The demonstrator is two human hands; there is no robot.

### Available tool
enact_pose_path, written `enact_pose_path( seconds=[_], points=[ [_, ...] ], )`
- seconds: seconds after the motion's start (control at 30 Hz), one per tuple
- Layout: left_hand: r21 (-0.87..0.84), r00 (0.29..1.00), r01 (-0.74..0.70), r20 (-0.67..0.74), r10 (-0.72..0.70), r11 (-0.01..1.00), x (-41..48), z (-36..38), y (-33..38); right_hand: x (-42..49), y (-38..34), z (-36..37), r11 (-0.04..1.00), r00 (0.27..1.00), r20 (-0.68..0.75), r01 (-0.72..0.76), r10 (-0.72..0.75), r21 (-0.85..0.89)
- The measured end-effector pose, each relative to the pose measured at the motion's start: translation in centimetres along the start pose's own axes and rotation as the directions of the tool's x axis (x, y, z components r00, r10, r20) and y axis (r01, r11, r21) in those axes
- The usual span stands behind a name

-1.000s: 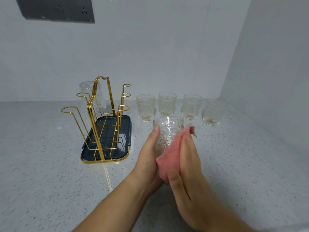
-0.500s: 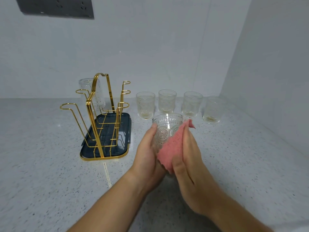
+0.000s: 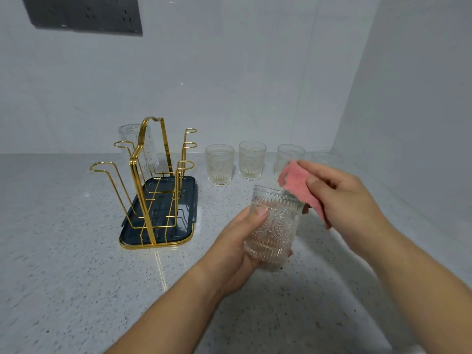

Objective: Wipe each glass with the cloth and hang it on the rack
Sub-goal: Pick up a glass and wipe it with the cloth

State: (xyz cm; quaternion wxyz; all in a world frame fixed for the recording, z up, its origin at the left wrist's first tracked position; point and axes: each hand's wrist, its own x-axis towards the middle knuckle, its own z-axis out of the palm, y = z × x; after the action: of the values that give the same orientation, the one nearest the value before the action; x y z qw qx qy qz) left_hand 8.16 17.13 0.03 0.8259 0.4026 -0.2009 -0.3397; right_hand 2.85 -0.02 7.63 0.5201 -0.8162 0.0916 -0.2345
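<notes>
My left hand [image 3: 237, 249] grips an embossed clear glass [image 3: 274, 227], held upright above the counter. My right hand [image 3: 342, 200] pinches a pink cloth [image 3: 297, 186] at the glass's right rim, thumb on top of the cloth. The gold wire rack [image 3: 150, 180] stands on a dark tray [image 3: 132, 231] to the left. One glass [image 3: 146, 146] hangs upside down on its far left peg. Several more glasses stand in a row behind, among them one [image 3: 219, 168] nearest the rack and another [image 3: 252, 159] beside it; the rightmost ones are partly hidden by my right hand.
The speckled counter [image 3: 63, 264] ends at a tiled back wall and a side wall on the right. A dark socket panel [image 3: 84, 14] is mounted high on the back wall.
My right hand has pulled the cloth off the glass's side and lifted it to the rim. The left hand now holds the glass more upright and lower in view.
</notes>
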Motion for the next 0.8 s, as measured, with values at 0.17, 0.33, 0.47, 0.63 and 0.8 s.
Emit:
enact_pose_path(
  seconds=[0.17,0.33,0.47,0.63,0.8],
  points=[
    [-0.047,0.999,0.025,-0.018,-0.026,0.999,0.1,-0.2,0.0,1.6,-0.4,-1.8,1.0,0.994,-0.102,-0.028,0.029,0.014],
    [-0.033,0.995,0.058,-0.074,-0.061,0.998,-0.3,0.2,0.2,2.3,-1.3,-1.7,0.993,0.978,-0.182,0.092,-0.105,-0.078],
    [-0.007,0.992,0.024,-0.12,-0.024,1.0,-0.3,0.3,0.3,0.6,-1.5,-0.5,0.986,0.971,0.179,0.164,-0.16,-0.009],
    [-0.03,0.989,0.013,-0.147,-0.018,0.999,-0.3,-0.1,0.5,-0.3,-0.8,-2.0,0.968,0.84,0.495,0.25,-0.223,0.011],
    [-0.097,0.993,0.059,-0.092,-0.068,0.994,-0.4,0.1,0.9,-0.4,-0.2,-3.9,0.716,0.777,0.564,0.56,-0.28,-0.416]
  ],
)
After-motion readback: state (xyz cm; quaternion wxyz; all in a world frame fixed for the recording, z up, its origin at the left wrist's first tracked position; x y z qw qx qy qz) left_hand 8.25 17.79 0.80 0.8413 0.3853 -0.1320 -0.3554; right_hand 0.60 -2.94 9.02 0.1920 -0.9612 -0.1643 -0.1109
